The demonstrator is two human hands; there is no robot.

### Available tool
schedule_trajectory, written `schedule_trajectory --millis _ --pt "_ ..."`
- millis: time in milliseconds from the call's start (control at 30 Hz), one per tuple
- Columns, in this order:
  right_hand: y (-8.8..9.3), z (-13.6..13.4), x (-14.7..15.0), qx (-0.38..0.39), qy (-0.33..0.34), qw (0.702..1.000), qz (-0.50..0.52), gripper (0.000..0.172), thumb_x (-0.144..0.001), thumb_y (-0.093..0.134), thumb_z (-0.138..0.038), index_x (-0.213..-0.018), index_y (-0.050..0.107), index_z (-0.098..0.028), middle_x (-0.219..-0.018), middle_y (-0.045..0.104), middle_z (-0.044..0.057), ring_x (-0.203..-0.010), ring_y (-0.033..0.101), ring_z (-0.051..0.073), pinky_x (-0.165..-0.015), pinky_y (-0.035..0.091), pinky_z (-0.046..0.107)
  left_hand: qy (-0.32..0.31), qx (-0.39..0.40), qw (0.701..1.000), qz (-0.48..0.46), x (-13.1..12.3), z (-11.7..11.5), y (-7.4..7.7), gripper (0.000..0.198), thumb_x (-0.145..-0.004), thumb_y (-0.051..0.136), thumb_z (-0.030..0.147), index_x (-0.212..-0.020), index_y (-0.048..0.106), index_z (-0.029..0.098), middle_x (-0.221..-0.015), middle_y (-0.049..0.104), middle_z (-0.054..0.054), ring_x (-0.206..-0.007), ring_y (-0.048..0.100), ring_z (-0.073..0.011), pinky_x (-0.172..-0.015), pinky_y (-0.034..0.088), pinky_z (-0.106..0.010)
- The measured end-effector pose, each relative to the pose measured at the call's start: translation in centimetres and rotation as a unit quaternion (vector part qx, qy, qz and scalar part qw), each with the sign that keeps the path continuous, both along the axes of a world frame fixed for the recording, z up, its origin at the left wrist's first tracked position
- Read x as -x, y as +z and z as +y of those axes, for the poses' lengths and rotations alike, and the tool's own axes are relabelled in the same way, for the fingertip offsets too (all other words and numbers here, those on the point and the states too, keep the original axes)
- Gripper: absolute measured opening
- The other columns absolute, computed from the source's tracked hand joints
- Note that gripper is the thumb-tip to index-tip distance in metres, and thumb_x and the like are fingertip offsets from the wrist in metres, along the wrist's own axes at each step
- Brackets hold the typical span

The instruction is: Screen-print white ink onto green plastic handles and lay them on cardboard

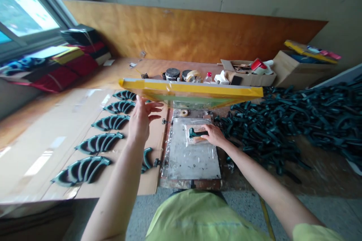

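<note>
My right hand [214, 135] grips one end of a dark green, handle-shaped plastic part [195, 133]. The part lies on a small tan holding block [187, 138] on a grey metal plate [192, 163]. My left hand [141, 118] is raised below the left end of a tilted screen frame [195, 87] with yellow tape on its edges. Its fingers are spread, the thumb close to the frame; whether they touch I cannot tell. Further left, fanned rows of similar green parts [82, 171] lie on a cardboard sheet [36, 147], with another curved piece [147, 160] near my left forearm.
A large heap of dark green parts [271, 131] covers the table's right side. Behind the frame stand dark-lidded tubs [172, 74], a red-capped bottle [208, 77] and an open cardboard box [251, 79]. A tape roll [184, 113] lies behind the plate. Red boxes [53, 75] sit by the window.
</note>
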State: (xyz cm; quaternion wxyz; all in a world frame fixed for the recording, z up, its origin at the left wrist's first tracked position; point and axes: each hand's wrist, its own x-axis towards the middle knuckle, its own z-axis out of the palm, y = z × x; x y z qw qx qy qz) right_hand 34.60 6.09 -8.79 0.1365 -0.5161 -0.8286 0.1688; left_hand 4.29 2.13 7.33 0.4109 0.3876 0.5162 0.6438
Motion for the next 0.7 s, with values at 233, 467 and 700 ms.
schedule_trajectory --millis 233,467,700 --pt "3.4 -7.7 6.4 -0.12 0.077 0.99 0.02 0.012 -0.091 0.058 -0.029 -0.093 0.067 -0.021 -0.089 0.061 0.006 -0.092 0.053 0.021 -0.084 0.042 0.033 -0.213 0.332 0.916 -0.076 -5.1 -9.8 -10.4 0.067 -0.076 0.059 0.069 -0.116 0.06 0.015 -0.105 0.072 -0.018 -0.084 0.07 -0.0271 -0.057 0.054 -0.031" --pt "0.4 -8.3 -0.2 -0.048 -0.069 0.996 -0.005 0.024 -0.093 0.047 -0.015 -0.104 0.068 -0.021 -0.097 0.067 0.005 -0.092 0.06 0.016 -0.082 0.045 0.027 0.026 0.392 0.915 -0.088 2.8 -16.7 -18.6 0.045 -0.085 0.045 0.053 -0.08 0.064 0.013 -0.085 0.074 -0.013 -0.076 0.071 -0.0226 -0.056 0.053 -0.028" --pt "-4.4 -4.6 -10.4 0.085 -0.232 0.951 -0.187 0.031 -0.08 0.048 0.001 -0.1 0.066 -0.016 -0.107 0.066 0.015 -0.105 0.059 0.024 -0.086 0.045 0.033 0.147 0.498 0.853 -0.051 11.2 -19.4 -23.8 0.026 -0.085 0.046 0.043 -0.075 0.055 0.02 -0.059 0.067 -0.008 -0.055 0.066 -0.0208 -0.052 0.054 -0.03"
